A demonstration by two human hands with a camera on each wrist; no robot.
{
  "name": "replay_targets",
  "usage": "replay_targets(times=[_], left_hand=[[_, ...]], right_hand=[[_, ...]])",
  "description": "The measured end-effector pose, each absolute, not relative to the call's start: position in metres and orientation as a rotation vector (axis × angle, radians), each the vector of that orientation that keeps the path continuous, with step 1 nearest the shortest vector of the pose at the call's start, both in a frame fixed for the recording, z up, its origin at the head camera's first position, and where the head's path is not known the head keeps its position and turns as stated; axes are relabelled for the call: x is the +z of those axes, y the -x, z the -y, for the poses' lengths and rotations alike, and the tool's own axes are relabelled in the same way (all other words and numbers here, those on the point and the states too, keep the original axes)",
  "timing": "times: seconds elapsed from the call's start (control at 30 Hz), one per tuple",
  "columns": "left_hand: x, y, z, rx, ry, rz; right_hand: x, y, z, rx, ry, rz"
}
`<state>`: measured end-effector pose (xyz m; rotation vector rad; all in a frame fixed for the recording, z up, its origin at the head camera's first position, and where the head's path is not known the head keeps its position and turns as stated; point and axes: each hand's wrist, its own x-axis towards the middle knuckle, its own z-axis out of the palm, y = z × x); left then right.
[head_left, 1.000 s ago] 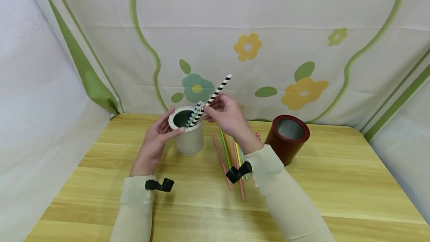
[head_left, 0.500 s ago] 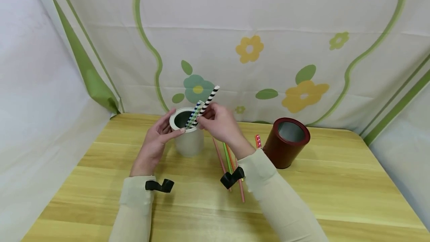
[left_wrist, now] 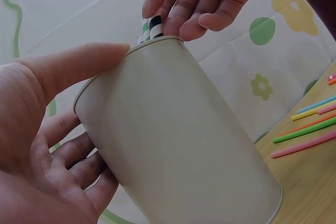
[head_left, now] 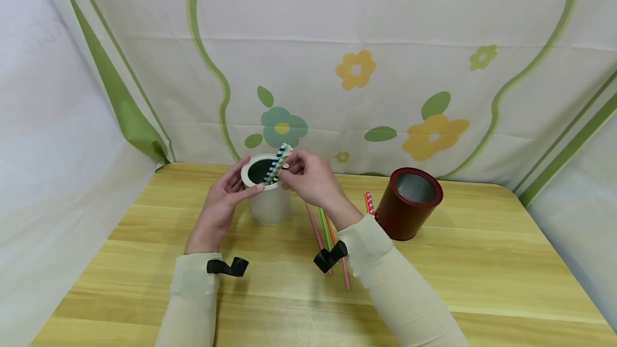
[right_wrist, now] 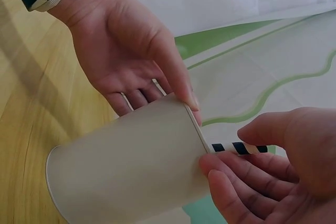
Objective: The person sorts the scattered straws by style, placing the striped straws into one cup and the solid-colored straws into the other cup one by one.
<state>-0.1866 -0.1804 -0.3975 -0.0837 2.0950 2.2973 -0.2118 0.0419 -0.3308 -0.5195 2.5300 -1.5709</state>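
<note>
My left hand [head_left: 219, 209] grips the off-white can [head_left: 271, 209], its thumb on the rim and its fingers round the far side. Out of the can's mouth lean striped paper straws, a blue-and-white straw [head_left: 272, 166] and a green-and-white straw [head_left: 280, 160] among them. At the right of the rim, my right hand [head_left: 312, 178] pinches a black-and-white striped straw [right_wrist: 240, 148] between thumb and fingers. Only a short length of that straw shows above the rim in the right wrist view; the rest is hidden inside.
Several plain straws, including a pink straw [head_left: 345, 274] and a green straw [left_wrist: 304, 129], lie on the wooden table [head_left: 270, 304] under the right forearm. A dark red can [head_left: 407, 208] stands to the right, with a red dotted straw [head_left: 370, 203] beside it.
The black-and-white straw has gone down and left into the can, and my right hand has moved down with it. My left hand has stayed on the can.
</note>
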Motion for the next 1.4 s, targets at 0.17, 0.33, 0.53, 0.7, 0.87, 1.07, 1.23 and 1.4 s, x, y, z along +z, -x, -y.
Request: replay_targets(times=[0.17, 0.33, 0.53, 0.7, 0.87, 1.07, 1.23, 1.4], left_hand=[[-0.398, 0.187, 0.180, 2.300, 0.082, -2.087], [-0.398, 0.188, 0.180, 2.301, 0.082, -2.080], [-0.398, 0.187, 0.181, 2.300, 0.089, -2.078], [-0.399, 0.188, 0.184, 2.305, 0.100, -2.069], [-0.397, 0.187, 0.186, 2.304, 0.102, -2.073], [-0.397, 0.186, 0.190, 2.304, 0.109, -2.075], [-0.397, 0.184, 0.192, 2.302, 0.115, -2.077], [-0.395, 0.185, 0.194, 2.299, 0.110, -2.078]], right_hand=[[-0.331, 0.211, -0.044, -1.584, 0.500, -2.521], [-0.332, 0.207, -0.050, -1.648, 0.456, -2.484], [-0.337, 0.199, -0.061, -1.705, 0.416, -2.458], [-0.345, 0.189, -0.079, -1.760, 0.381, -2.412], [-0.358, 0.177, -0.099, -1.815, 0.278, -2.375], [-0.380, 0.165, -0.125, -1.858, 0.181, -2.307], [-0.396, 0.158, -0.146, -1.781, 0.180, -2.265], [-0.412, 0.151, -0.169, -1.658, 0.271, -2.242]])
